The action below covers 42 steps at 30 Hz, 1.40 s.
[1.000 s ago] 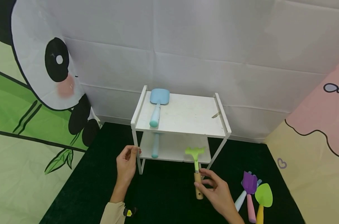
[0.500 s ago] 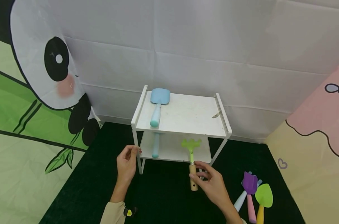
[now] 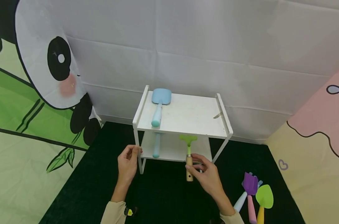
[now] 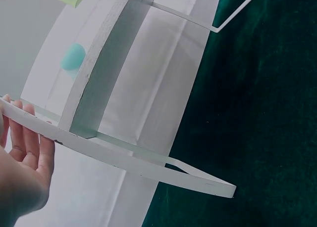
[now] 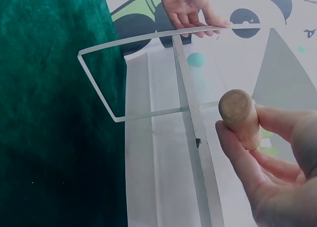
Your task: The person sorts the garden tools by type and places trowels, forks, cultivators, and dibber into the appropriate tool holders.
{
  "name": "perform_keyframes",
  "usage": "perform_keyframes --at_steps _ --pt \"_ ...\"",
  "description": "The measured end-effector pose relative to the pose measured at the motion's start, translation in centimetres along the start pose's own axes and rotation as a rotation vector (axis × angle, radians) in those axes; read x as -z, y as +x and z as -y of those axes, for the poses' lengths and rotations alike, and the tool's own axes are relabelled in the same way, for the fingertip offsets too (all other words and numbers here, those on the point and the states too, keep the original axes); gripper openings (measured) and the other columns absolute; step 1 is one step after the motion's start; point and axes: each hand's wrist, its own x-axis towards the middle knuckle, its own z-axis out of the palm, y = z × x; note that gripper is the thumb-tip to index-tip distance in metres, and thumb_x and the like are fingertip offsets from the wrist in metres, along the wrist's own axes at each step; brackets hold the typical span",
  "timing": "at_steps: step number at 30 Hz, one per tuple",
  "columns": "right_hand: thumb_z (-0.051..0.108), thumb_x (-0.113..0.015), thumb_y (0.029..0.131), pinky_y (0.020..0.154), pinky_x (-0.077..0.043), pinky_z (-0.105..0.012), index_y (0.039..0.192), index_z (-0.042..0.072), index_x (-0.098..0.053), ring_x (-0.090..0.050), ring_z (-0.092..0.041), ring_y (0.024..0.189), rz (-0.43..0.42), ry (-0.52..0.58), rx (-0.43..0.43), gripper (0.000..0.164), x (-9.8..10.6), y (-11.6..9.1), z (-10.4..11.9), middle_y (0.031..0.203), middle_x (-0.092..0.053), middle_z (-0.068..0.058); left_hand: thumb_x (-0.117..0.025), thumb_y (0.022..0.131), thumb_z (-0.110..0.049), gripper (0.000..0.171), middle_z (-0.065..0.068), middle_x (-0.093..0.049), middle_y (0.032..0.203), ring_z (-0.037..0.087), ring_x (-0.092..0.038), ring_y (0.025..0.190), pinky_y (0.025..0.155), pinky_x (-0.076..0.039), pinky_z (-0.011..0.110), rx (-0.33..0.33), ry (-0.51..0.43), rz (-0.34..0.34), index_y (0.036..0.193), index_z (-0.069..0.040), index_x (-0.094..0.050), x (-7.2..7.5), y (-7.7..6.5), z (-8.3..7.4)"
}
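Observation:
My right hand (image 3: 208,176) pinches the wooden handle of a small hand rake (image 3: 189,169) with a lime-green head. The rake head reaches in over the lower shelf of a white two-tier rack (image 3: 191,118), below the upper board. In the right wrist view the round handle end (image 5: 236,104) faces the camera. At the rack's front left leg (image 4: 114,155), my left hand (image 3: 128,163) holds on with thumb and fingers. A light-blue toy shovel (image 3: 161,97) lies on the upper shelf. On the lower shelf lies a blue handle (image 3: 156,146), its far end hidden.
On the dark green cloth (image 3: 163,199) to the right lie a purple shovel (image 3: 250,184) with a pink handle, a lime-green trowel (image 3: 264,196) and a partly covered light-blue tool (image 3: 240,202). A white fabric wall (image 3: 186,68) rises behind the rack.
My right hand has moved the rake forward and left, so its head is now further in over the lower shelf. My left hand stays at the rack's leg.

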Motion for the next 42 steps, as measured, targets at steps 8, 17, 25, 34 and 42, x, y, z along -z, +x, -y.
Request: perform_keyframes --at_steps 8,17,25,34,42 --pt "0.007 -0.071 0.085 0.074 -0.055 -0.025 0.124 -0.004 -0.055 -0.066 -0.031 0.096 -0.001 -0.001 -0.025 0.044 -0.4 1.0 1.6 0.122 -0.056 -0.019 -0.052 0.099 -0.022 0.027 0.014 -0.064 0.094 0.019 -0.062 0.089 0.081 -0.051 0.022 -0.004 0.005 -0.004 0.097 0.003 -0.062 -0.1 0.0 0.0" --pt "0.006 -0.071 0.085 0.07 -0.056 -0.026 0.124 -0.005 -0.054 -0.067 -0.031 0.093 -0.013 0.016 -0.024 0.044 -1.1 2.5 1.2 0.12 -0.057 -0.019 -0.052 0.099 -0.021 0.026 0.013 -0.064 0.094 0.02 -0.062 0.089 0.081 -0.05 0.021 -0.009 0.007 -0.004 0.097 0.003 -0.062 -0.1 0.0 0.1" --pt "0.008 -0.07 0.086 0.069 -0.055 -0.025 0.123 -0.006 -0.054 -0.067 -0.031 0.092 -0.033 -0.005 -0.029 0.044 -1.5 4.0 1.0 0.121 -0.058 -0.02 -0.051 0.099 -0.021 0.026 0.014 -0.063 0.094 0.018 -0.062 0.088 0.082 -0.051 0.023 -0.008 0.004 -0.005 0.097 0.003 -0.062 -0.1 0.0 0.0" --pt "0.023 -0.074 0.084 0.07 -0.056 -0.028 0.123 0.007 -0.059 -0.067 -0.025 0.091 -0.078 -0.067 -0.065 0.045 -1.9 6.1 -1.8 0.117 -0.062 -0.011 -0.052 0.099 -0.02 0.026 0.014 -0.063 0.095 0.019 -0.062 0.09 0.082 -0.05 0.021 -0.013 -0.002 -0.003 0.097 0.004 -0.061 -0.1 0.1 -0.1" --pt "0.024 -0.073 0.084 0.078 -0.055 -0.037 0.122 0.007 -0.059 -0.067 -0.026 0.091 -0.081 -0.098 -0.045 0.044 -2.2 7.2 -2.1 0.117 -0.063 -0.011 -0.052 0.099 -0.02 0.026 0.015 -0.064 0.094 0.019 -0.062 0.088 0.081 -0.051 0.022 -0.013 0.009 -0.008 0.097 0.004 -0.062 -0.1 0.0 0.0"
